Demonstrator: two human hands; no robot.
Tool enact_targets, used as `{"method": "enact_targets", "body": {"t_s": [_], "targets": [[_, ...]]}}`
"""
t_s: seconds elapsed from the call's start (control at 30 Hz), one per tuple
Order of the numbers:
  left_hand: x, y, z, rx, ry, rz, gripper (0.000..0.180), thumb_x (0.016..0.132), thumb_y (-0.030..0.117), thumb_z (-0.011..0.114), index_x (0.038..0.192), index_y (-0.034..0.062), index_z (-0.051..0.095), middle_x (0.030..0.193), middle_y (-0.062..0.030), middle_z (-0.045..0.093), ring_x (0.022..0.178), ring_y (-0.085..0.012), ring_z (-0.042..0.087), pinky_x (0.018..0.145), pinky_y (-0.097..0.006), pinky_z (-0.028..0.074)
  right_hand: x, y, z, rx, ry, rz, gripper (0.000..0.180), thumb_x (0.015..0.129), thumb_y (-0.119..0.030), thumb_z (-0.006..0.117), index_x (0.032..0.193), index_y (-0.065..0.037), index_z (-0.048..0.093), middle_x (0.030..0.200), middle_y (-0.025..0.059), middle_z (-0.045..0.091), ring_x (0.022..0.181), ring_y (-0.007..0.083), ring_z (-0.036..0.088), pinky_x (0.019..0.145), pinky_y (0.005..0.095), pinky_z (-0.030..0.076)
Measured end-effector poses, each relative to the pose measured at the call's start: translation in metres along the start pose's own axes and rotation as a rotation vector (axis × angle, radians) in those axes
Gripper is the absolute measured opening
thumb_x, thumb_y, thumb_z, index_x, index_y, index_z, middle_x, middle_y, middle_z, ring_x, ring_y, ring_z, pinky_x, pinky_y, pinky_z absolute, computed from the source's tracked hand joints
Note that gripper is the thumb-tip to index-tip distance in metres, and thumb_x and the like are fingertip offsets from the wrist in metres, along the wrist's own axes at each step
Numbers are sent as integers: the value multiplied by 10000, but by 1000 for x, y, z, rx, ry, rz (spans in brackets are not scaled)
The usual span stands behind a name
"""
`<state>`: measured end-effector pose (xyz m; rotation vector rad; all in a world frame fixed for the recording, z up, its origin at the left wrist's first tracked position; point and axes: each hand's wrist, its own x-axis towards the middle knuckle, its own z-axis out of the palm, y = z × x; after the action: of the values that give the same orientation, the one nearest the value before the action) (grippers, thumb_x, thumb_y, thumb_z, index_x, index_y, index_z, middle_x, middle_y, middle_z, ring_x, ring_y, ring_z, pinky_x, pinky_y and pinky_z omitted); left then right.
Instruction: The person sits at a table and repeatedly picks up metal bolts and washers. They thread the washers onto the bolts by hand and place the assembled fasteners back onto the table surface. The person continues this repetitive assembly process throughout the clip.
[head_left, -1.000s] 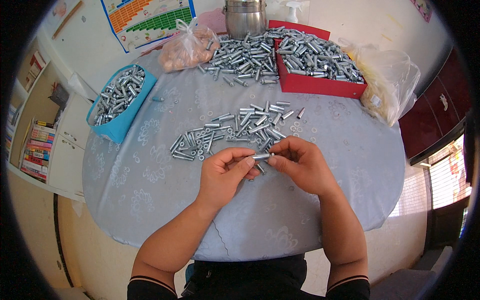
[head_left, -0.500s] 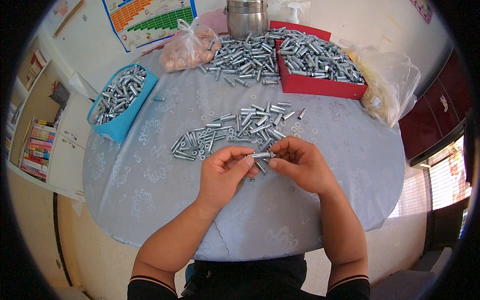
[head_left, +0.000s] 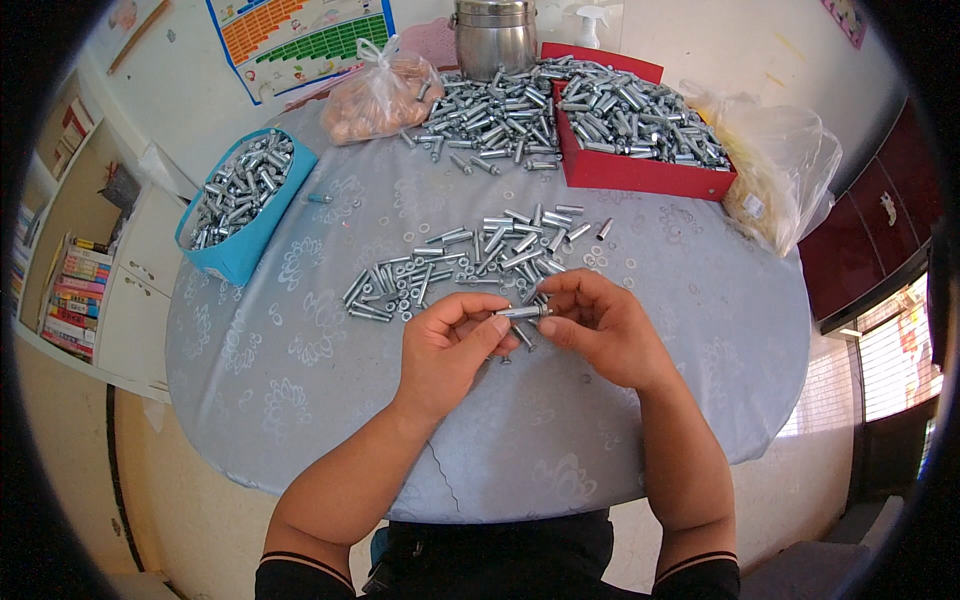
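Note:
A metal expansion bolt (head_left: 520, 312) lies level between my two hands over the near middle of the table. My left hand (head_left: 452, 350) is closed, pinching the bolt's left end between thumb and fingers. At its other end, my right hand (head_left: 603, 330) grips it with thumb and fingertips. Below my fingers, a loose bolt (head_left: 523, 337) rests on the cloth. Just beyond my hands spreads a loose group of metal sleeves (head_left: 520, 257), bolts (head_left: 370, 312) and nuts (head_left: 402, 292). Thin washers (head_left: 595, 250) lie scattered to the right of the group.
A blue box (head_left: 235, 255) full of bolts stands at the left. At the back are a bolt heap (head_left: 490, 115), a red box (head_left: 645, 177) of bolts, a steel pot (head_left: 495, 42) and a knotted bag (head_left: 365, 105). Another plastic bag (head_left: 765, 190) sits at the right. Grey-blue cloth (head_left: 330, 400) covers the table.
The fingers of my right hand have shifted slightly at the bolt's end. Both hands otherwise hold the same place, and the things on the table look unmoved.

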<state>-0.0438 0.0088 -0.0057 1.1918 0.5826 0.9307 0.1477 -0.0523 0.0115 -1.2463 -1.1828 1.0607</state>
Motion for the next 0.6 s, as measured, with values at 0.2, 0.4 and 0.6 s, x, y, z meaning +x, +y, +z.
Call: {"method": "enact_targets", "body": {"t_s": [0.2,0.4,0.6], "targets": [[0,0,1,42,13,-14,178,901,11,608,1075,-27,624,902,-92,677,764,-138,671,698,-255,560,-1,-2,-7,-60,-56,100,136,875,-89,690,966,-2,640,790,-2,616,692,55,540,609,221,447],[0,0,0,29,2,6,176,903,9,606,1074,-25,625,899,-91,678,763,-137,671,693,-259,563,-2,-7,-7,-78,-18,134,141,867,-70,697,970,6,637,814,2,622,739,59,568,644,209,461],[0,0,0,24,9,5,176,903,14,607,1073,-26,623,895,-95,679,760,-140,671,688,-260,562,-2,-3,-4,-20,-42,7,159,879,-82,686,998,9,635,824,5,625,735,59,565,639,208,459]]}}
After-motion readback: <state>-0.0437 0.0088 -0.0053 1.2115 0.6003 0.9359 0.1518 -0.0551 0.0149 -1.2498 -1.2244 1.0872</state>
